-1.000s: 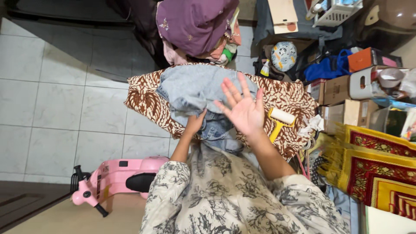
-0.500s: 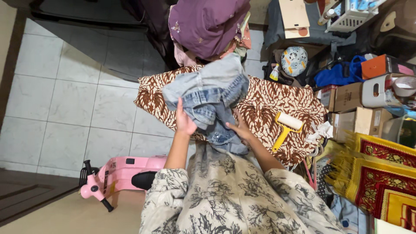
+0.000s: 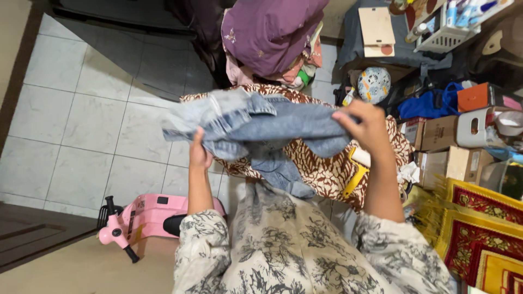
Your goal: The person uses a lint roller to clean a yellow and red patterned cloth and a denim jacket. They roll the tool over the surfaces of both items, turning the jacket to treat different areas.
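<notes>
Pink plastic is showing at seven o'clock, where a ride-on toy scooter (image 3: 143, 219) is standing on the pale tiled floor (image 3: 81, 125). Moving right, the left hand (image 3: 199, 154) is closing around the left end of a faded denim garment (image 3: 261, 128), fingers tucked into the cloth. Half a second ago both hands were lower, pressing the bunched denim close to the body; now the garment is being lifted and stretched sideways, hanging above the brown-and-white batik-covered surface (image 3: 327, 166) with one fold dangling toward six o'clock. At twelve o'clock a purple cloth pile (image 3: 269, 30) is sitting beyond the surface. The right hand (image 3: 366, 124), which was down at the hem earlier, is now raised at two o'clock, pinching the garment's right end between thumb and fingers. Just below it a yellow-handled lint roller (image 3: 357, 169) is lying on the surface, partly hidden by the forearm. At three o'clock cardboard boxes (image 3: 436, 133) are crowding the edge.
</notes>
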